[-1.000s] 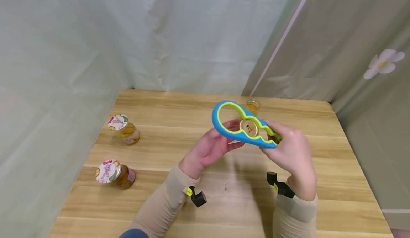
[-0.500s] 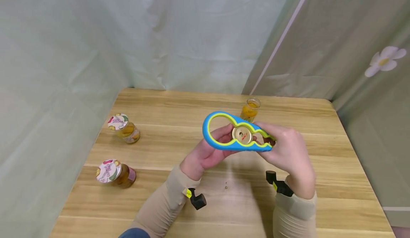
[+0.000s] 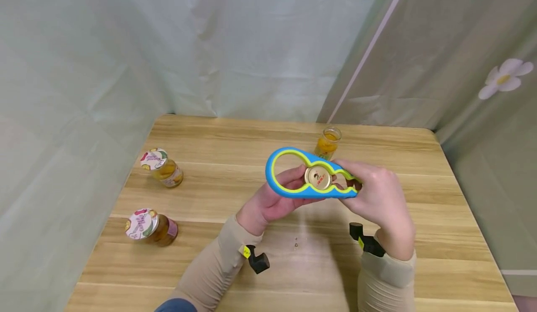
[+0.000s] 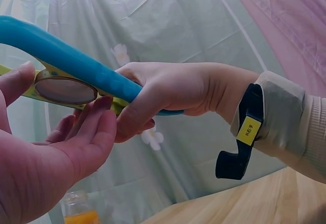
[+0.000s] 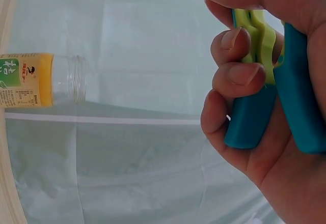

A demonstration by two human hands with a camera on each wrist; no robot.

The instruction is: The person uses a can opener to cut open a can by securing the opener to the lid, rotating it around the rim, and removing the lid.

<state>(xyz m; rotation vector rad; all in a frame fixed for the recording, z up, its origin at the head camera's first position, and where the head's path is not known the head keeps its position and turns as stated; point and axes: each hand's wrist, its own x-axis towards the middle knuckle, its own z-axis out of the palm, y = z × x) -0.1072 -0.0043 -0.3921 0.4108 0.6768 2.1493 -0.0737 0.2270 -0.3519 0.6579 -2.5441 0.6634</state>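
My right hand (image 3: 379, 195) grips the handles of a blue and lime-green multi-ring jar opener (image 3: 274, 181), raised over the table. A gold jar lid (image 3: 317, 177) with dark and red print sits in one of its middle notches. My left hand (image 3: 274, 200) reaches under the opener and holds the lid, thumb at its left edge and fingertips at its right edge. In the left wrist view the hollow underside of the lid (image 4: 66, 90) shows, with no jar on it. The right wrist view shows the right fingers (image 5: 239, 76) curled round the opener's handles (image 5: 249, 119).
An uncovered glass jar (image 3: 327, 143) with orange contents stands behind the opener. Two jars with patterned lids, one farther back (image 3: 161, 166) and one nearer (image 3: 153, 227), stand at the table's left. Small drops (image 3: 296, 245) lie on the wooden table (image 3: 436, 218). Curtains surround it.
Over the second, both hands bring the opener and lid slightly left and down, and the uncovered jar behind shows more. In the last half second they barely move.
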